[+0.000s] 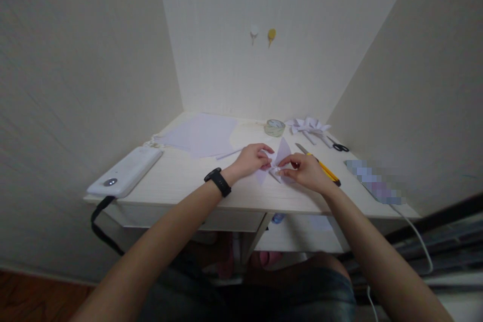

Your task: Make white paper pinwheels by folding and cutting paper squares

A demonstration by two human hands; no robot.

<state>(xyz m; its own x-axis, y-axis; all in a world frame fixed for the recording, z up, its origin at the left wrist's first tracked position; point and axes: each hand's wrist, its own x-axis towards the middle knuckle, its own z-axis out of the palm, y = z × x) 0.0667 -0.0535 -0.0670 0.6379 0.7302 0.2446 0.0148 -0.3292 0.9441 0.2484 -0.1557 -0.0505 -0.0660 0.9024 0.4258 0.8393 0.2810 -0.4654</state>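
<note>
A folded piece of pale lilac paper (283, 150) with pointed flaps lies on the table before me, under both hands. My right hand (304, 170) pinches it near its middle, thumb and forefinger closed on the paper. From the left, my left hand (254, 158) bends its fingers in on the paper's left side; its fingertips press together there and partly hide the flaps. Right beside my right hand rests a yellow utility knife (326, 171), its blade pointing to the back left. A thin white paper strip (229, 153) lies behind my left wrist.
Sheets of paper (211, 133) cover the back left. A tape roll (274, 128), folded paper pinwheels (307, 125) and black scissors (339, 147) lie at the back right. A white device (126, 171) with a black strap sits left; a phone (373, 181) with a cable lies right.
</note>
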